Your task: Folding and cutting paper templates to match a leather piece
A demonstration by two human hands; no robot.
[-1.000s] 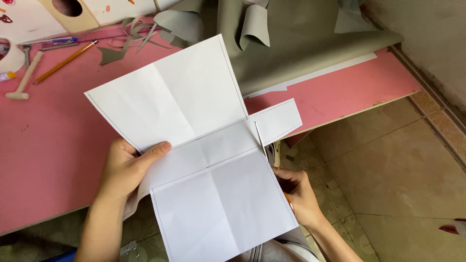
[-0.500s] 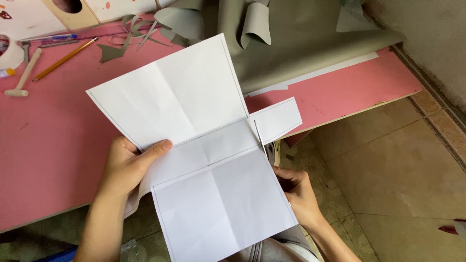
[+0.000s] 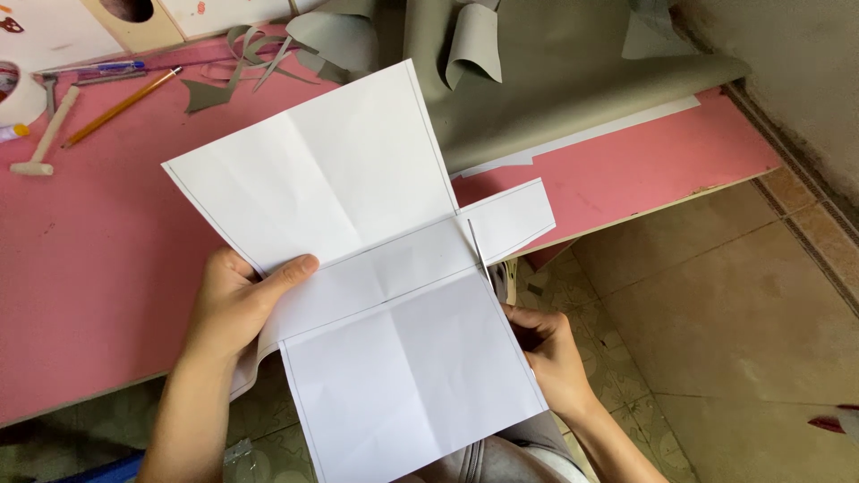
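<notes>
Nearest us, our right hand [image 3: 546, 349] works scissors [image 3: 483, 255], seemingly unmoved from a moment ago, blades partly hidden in the white paper sheet [image 3: 376, 277]. Our left hand [image 3: 237, 300] keeps pinching the sheet above the tabletop's [image 3: 80, 268] near edge. Farther off lies grey rolled material [image 3: 555, 63].

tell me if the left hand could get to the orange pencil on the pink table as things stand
Probably yes, but not freely: the left hand is pinching the white paper. The orange pencil lies uncovered on the pink table, with nothing between.
</notes>
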